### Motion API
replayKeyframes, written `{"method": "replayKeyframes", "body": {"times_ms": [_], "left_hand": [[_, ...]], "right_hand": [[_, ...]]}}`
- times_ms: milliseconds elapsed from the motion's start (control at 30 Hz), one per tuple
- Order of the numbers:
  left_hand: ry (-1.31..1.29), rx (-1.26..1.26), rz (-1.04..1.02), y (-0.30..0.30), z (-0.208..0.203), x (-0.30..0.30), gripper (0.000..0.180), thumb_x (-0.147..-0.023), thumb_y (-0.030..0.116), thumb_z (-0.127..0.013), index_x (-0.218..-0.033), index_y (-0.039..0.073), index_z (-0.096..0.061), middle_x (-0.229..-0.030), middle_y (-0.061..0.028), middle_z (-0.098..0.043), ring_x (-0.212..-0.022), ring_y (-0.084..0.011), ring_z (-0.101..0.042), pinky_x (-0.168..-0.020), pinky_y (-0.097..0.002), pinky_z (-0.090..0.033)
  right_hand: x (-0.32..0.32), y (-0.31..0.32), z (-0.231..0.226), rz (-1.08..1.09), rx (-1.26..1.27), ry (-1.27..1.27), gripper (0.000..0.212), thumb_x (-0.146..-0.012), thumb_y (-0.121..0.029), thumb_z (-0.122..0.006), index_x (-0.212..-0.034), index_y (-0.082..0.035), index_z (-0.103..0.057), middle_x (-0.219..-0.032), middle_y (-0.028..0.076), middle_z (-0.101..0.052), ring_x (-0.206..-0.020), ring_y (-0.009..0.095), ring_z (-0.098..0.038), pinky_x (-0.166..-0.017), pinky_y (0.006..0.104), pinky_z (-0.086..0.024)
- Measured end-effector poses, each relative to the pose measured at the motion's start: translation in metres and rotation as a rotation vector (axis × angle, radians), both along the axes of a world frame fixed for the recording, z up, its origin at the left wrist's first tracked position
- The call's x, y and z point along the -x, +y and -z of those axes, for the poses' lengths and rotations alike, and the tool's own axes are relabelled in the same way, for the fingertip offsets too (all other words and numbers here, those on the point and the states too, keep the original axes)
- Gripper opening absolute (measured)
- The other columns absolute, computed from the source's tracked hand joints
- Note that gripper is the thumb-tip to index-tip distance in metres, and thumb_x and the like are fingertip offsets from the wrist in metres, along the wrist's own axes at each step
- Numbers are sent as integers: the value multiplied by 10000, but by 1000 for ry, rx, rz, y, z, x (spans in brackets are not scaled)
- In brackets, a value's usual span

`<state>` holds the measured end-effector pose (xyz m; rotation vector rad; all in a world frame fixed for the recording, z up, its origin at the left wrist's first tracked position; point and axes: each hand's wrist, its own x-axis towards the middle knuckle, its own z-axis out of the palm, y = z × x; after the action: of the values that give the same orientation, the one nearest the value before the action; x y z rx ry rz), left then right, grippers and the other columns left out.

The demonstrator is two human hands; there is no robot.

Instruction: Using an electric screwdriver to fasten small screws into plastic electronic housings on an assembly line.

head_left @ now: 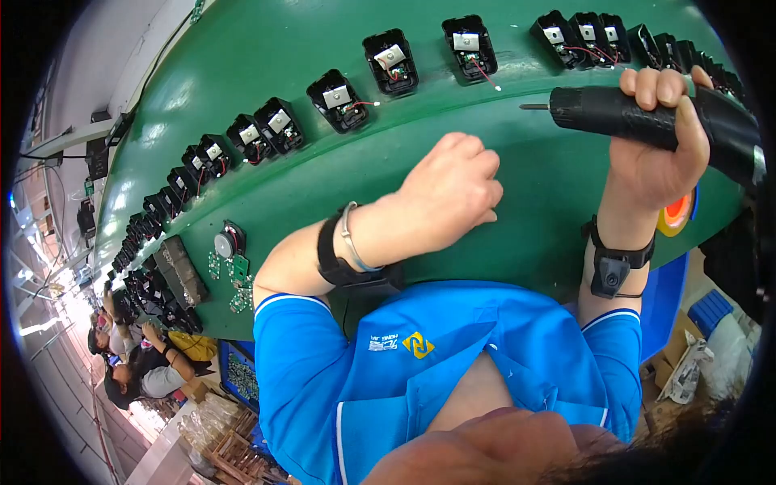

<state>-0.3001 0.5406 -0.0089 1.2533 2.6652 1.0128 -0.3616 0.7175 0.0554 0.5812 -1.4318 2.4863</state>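
Note:
My right hand is wrapped round a black electric screwdriver. Its thin metal bit points left, level, above the green table. My left hand is curled closed over the table in front of my chest; what its fingers hold, if anything, is hidden. Beyond the hands, black plastic housings with white metal plates and thin red wires stand in a curved row. Nearest the bit is one open housing, its wire trailing toward me. Another housing stands to its left, and three housings sit close together at the right.
Green circuit boards and a round speaker part lie left of my left arm, beside a long grey block. An orange-and-yellow round object sits below my right wrist. People work at the far left.

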Motion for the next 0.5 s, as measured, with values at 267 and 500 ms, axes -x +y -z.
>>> {"method": "replayKeyframes", "body": {"times_ms": [267, 500], "left_hand": [[71, 185, -8, 9, 11, -11, 80, -558, 136, -578, -538, 75, -529, -601, -39, -430, -665, -186, -419, -640, -288, -340], [-1147, -765, -258, 10, 2, 22, 80, -712, 35, -560, -788, 25, -535, -761, -70, -573, -679, -136, -550, -608, -228, -456]], "right_hand": [[5, 12, -1, -75, 98, 58, 323, -725, -75, -383, -1045, -31, -365, -741, 84, -460, -652, 180, -425, -671, 358, -348], [-2, 32, -20, -107, 189, 38, 321, -715, -131, -412, -1025, -45, -392, -745, 52, -432, -660, 156, -398, -677, 328, -306]]}}
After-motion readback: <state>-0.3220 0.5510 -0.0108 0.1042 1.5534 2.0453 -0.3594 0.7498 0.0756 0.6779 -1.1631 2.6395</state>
